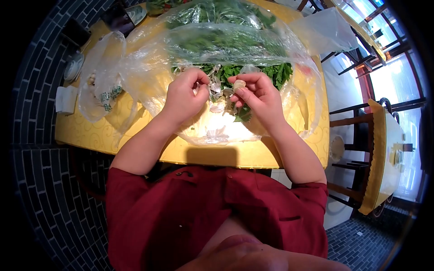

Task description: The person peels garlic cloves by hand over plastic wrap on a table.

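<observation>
My right hand (pixel 257 92) pinches a pale garlic clove (pixel 239 84) between thumb and fingers, above the table's near side. Level with it and a little apart, my left hand (pixel 186 92) is closed with its fingertips curled together. Whatever it may hold is hidden. Papery garlic skins (pixel 217 108) lie between and below the hands on clear plastic. Leafy green herbs (pixel 281 73) spread just beyond my fingers, partly under a large clear plastic bag (pixel 226 43).
At the left, another clear bag (pixel 101 90) holds pale bulbs, beside a white napkin box (pixel 66 100) and stacked dishes (pixel 73 67). The yellow tablecloth (pixel 176 153) ends close to my body. Another table (pixel 384 149) stands at the right.
</observation>
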Motion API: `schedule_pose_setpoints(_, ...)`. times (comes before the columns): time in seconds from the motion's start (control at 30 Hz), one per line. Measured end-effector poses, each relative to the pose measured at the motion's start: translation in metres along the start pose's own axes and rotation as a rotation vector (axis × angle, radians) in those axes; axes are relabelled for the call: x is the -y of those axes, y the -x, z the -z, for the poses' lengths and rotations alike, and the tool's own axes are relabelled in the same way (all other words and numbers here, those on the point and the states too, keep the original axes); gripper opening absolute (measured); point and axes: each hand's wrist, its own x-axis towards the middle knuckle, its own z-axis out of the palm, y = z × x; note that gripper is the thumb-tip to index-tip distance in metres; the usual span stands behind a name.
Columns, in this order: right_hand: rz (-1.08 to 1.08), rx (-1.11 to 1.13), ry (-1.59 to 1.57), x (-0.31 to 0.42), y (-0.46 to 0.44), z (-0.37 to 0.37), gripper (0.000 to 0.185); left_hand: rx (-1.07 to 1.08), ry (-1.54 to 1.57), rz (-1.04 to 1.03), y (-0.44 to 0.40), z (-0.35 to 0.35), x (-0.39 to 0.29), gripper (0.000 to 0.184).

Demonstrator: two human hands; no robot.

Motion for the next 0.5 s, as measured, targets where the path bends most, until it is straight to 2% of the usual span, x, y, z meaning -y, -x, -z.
schedule_pose_setpoints(0.17,-0.062,0.062,0.075,0.005,0.001,-0.004,0.024,0.038,-0.046,-0.211,-0.001,-0.001,0.008,0.009)
schedule_pose_setpoints(0.27,-0.096,0.08,0.101,0.004,0.002,-0.003,0.025,0.136,-0.085,-0.134,0.001,0.004,0.001,0.012)
schedule_pose_setpoints(0.37,-0.146,0.11,0.071,0.002,0.002,-0.003,0.025,0.113,0.088,-0.076,0.003,-0.002,0.006,0.014)
schedule_pose_setpoints(0.5,-0.136,0.096,0.067,0.004,0.002,-0.007,0.026,0.12,0.037,-0.046,0.003,-0.002,-0.004,0.01)
